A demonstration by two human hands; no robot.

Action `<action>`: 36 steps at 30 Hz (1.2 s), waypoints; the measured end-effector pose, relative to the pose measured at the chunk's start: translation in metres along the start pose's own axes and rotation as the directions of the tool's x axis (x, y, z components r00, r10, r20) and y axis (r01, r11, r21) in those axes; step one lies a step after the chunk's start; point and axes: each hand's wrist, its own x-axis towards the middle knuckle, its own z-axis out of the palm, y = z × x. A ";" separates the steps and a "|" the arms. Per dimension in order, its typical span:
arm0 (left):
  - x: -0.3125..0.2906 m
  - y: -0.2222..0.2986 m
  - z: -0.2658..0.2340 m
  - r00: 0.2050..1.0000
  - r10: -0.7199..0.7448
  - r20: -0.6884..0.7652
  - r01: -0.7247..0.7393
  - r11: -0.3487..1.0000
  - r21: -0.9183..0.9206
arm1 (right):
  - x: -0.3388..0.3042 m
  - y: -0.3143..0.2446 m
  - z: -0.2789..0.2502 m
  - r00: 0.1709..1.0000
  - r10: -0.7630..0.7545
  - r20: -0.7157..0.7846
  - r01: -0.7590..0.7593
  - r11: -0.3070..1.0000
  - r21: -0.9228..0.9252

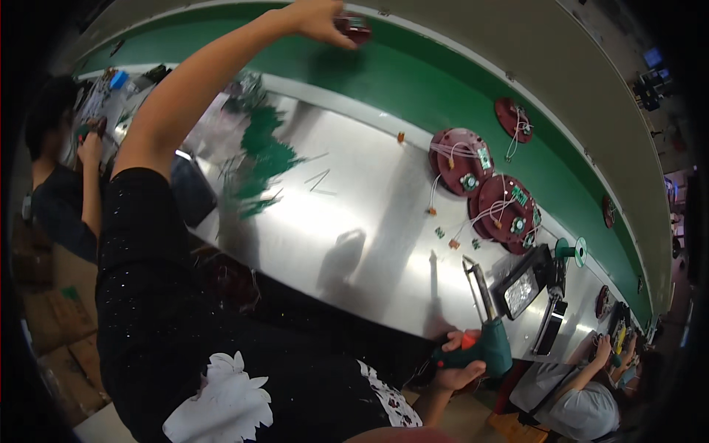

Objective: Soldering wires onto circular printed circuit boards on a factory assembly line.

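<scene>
Worktop: bright metal, carrying loose parts; reflections could hide a small piece, so one may be swept off unnoticed. Green strip: beyond the worktop, at full reach; overreaching could let the held part drop or land askew. Soldering gun: dark green, grasped in the right hand at the near edge, long tip angled up over the worktop; if hot, a careless swing could scorch wiring or skin. Maroon disc unit: over the green strip at the top, pinched between fingers and thumb of the left hand; whether it touches the strip cannot be told. Other items: co-worker, left side; second co-worker, lower right. Pale rail: runs between worktop and strip, a lip to clear. Two maroon stacks: right of centre, side by side, trailing white wires that could snag the tip. Green sliver heap: left, spread beneath the left arm. Black tray: silvery contents, just beside the tip's shaft, crowding its right side. Green spool: near the tray. Orange connector: alone by the rail. Green chips: loose, near the stacks, easily knocked.
</scene>
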 end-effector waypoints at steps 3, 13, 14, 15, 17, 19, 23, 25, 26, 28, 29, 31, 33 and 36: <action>-0.092 0.094 -0.017 0.957 0.242 -0.159 -0.264 0.954 -0.142 | 0.004 0.003 0.002 0.996 -0.090 0.019 0.089 0.996 0.029; -0.317 0.249 0.047 0.899 0.411 -0.149 -0.437 0.827 -0.354 | 0.005 -0.004 0.016 0.991 -0.128 0.041 0.129 0.991 -0.020; -0.322 0.259 0.056 0.939 0.293 -0.181 -0.341 0.868 -0.360 | 0.003 -0.006 0.017 0.992 -0.123 0.034 0.125 0.991 -0.041; -0.325 0.268 0.063 0.963 0.170 -0.211 -0.239 0.898 -0.370 | 0.001 -0.008 0.020 0.993 -0.117 0.029 0.119 0.991 -0.063; -0.327 0.281 0.067 0.971 0.055 -0.234 -0.144 0.912 -0.385 | 0.000 -0.013 0.033 0.995 -0.104 0.014 0.104 0.994 -0.024; -0.331 0.294 0.070 0.948 -0.105 -0.300 -0.018 0.926 -0.378 | 0.002 -0.016 0.048 0.997 -0.077 0.012 0.076 0.995 0.058; -0.337 0.282 0.053 0.962 -0.237 -0.136 0.092 0.750 -0.655 | 0.009 -0.025 0.073 0.979 0.055 0.196 -0.076 0.992 0.098; -0.332 0.259 0.056 0.969 -0.243 -0.032 0.132 0.629 -0.766 | 0.009 -0.022 0.079 0.979 0.065 0.195 -0.081 0.994 0.074; -0.322 0.243 0.062 0.953 -0.262 -0.154 0.078 0.700 -0.710 | 0.009 -0.020 0.082 0.980 0.070 0.184 -0.082 0.995 0.056; -0.308 0.216 0.068 0.918 -0.280 -0.280 0.041 0.771 -0.635 | 0.008 -0.023 0.087 0.979 0.073 0.189 -0.083 0.995 0.049; -0.299 0.204 0.075 0.900 -0.218 -0.376 -0.028 0.835 -0.550 | 0.009 -0.022 0.086 0.978 0.064 0.197 -0.074 0.996 0.048; -0.285 0.189 0.083 0.879 -0.139 -0.456 -0.098 0.883 -0.459 | 0.010 -0.021 0.085 0.979 0.044 0.200 -0.052 0.998 0.037; -0.274 0.181 0.088 0.896 -0.037 -0.442 -0.143 0.919 -0.367 | 0.008 -0.023 0.086 0.978 0.066 0.198 -0.075 0.996 0.040; -0.263 0.178 0.092 0.918 0.043 -0.395 -0.182 0.929 -0.323 | 0.004 -0.026 0.088 0.978 0.099 0.186 -0.109 0.993 0.045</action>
